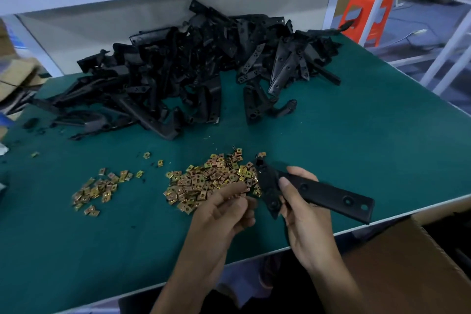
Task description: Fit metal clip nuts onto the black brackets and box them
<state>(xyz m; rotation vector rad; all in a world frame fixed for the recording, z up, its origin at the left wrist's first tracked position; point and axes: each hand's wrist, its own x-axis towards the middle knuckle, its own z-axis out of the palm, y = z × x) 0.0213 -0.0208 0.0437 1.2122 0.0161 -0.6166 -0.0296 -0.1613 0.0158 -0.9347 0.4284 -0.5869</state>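
Cardboard box [407,262]: brown flap at lower right, below the table's near edge and beside the right forearm.
Right hand [303,209]: clasps a black bracket [318,191] near its middle, thumb across the top face and fingers curled beneath.
Black bracket: held just above the near right part of the table. Its long flat arm, pierced with holes, points right, and its shaped end reaches the edge of the nut pile.
Left hand [224,211]: just beside the bracket, fingers curled together at the pile's near edge; whether they pinch a nut cannot be told.
Clip nuts [211,178]: a gold-coloured pile spread on the mat in front of both hands.
Smaller pile [99,190]: more nuts to the left, a few strays beyond it.
Table [356,135]: covered in a green mat with a pale edge.
Bracket heap [191,71]: a jumbled black mound across the far side.
Orange stool [367,18]: on the floor past the far right corner.
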